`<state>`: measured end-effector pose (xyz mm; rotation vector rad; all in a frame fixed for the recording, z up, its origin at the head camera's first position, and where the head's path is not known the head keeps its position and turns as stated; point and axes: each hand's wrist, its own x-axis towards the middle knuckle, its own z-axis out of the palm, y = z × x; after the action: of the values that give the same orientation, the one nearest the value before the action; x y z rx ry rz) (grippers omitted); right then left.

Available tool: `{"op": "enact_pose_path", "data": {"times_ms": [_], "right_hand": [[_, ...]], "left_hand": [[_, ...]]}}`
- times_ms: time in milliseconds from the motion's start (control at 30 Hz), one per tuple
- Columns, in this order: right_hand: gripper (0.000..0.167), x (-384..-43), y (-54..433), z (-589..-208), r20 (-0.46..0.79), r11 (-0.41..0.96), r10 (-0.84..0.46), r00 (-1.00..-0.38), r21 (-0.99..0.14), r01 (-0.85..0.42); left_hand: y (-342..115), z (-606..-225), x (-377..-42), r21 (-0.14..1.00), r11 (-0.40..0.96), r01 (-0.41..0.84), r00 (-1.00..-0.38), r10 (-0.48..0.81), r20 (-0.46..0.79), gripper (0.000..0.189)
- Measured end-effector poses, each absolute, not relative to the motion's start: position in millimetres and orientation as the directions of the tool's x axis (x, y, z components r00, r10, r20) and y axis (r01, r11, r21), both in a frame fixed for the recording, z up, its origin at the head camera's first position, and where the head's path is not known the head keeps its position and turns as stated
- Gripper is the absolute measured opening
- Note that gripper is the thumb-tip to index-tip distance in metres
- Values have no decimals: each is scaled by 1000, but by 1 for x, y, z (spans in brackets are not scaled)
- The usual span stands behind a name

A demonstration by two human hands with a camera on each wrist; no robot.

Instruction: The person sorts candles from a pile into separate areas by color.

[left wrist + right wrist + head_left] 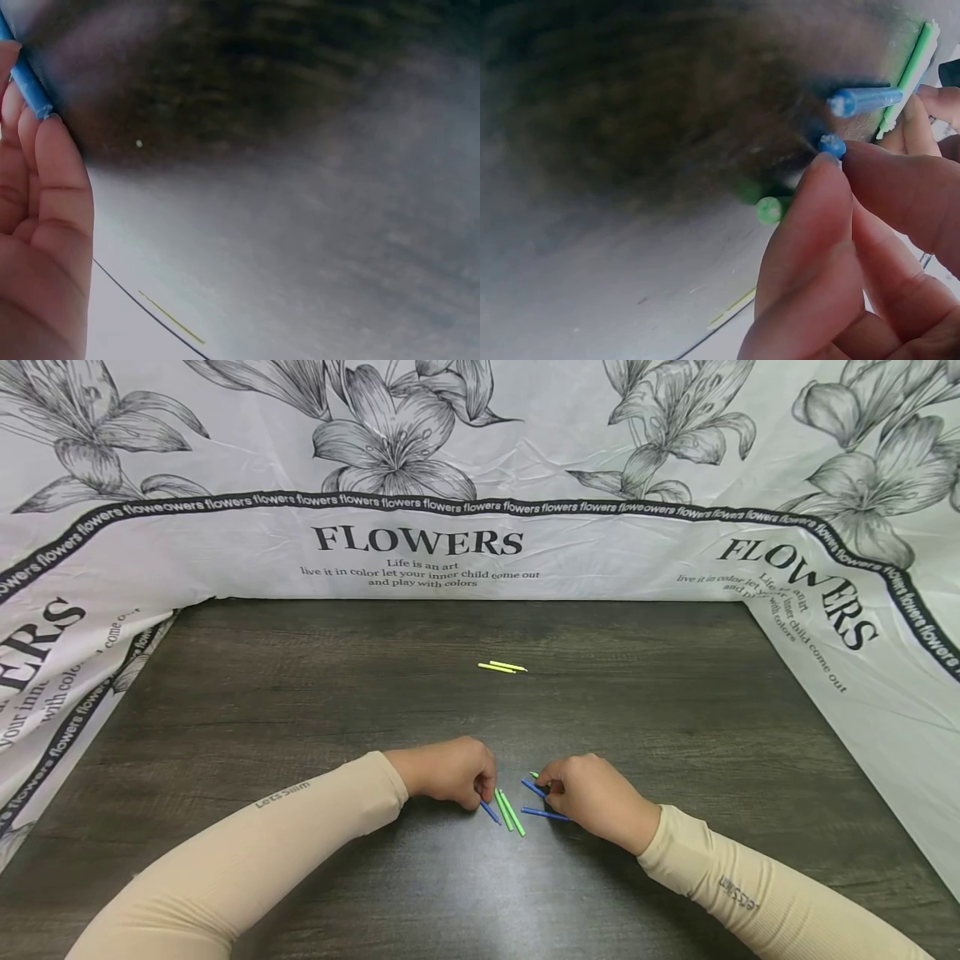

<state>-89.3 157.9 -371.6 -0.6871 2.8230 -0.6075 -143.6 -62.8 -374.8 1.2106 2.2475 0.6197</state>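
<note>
Near the middle of the table, my left hand [453, 771] pinches a thin blue candle [491, 812] between thumb and fingers. That candle [31, 88] reaches past the fingertips in the left wrist view. My right hand [596, 797] pinches a second blue candle [533, 787], whose end [832, 145] shows between thumb and finger in the right wrist view. A third blue candle [543, 813] lies just below the right fingers, partly hidden by the hand. Two green candles [512, 814] lie side by side between the hands. Another green candle [769, 210] lies beside the right fingertips, mostly covered.
Two yellow candles [501, 667] lie together farther back on the dark wooden table [337, 652]. White cloth [420, 547] printed with flowers and lettering hangs along the back and both sides.
</note>
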Motion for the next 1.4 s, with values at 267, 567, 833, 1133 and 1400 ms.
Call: {"op": "enact_pose_path", "data": {"times_ms": [267,567,833,1133,1400], "right_hand": [[16,-90,158,-373,-73,814,-467,-881,-425,-396],[15,-90,159,-374,-51,798,-492,-869,-424,-427],[17,-90,159,-375,-42,789,-499,-866,-436,-434],[16,-90,160,-376,-10,782,-511,-859,-421,-460],[15,-90,160,-376,-15,785,-511,-860,-416,-459]], "left_hand": [[-61,-375,-141,585,532,613,-500,834,-234,17],[-65,-378,-144,649,493,579,-504,843,-191,18],[-71,-377,-150,765,446,464,-551,822,-145,19],[-79,-371,-156,821,434,371,-607,782,-139,17],[-91,-367,-161,837,434,333,-664,738,-119,16]]}}
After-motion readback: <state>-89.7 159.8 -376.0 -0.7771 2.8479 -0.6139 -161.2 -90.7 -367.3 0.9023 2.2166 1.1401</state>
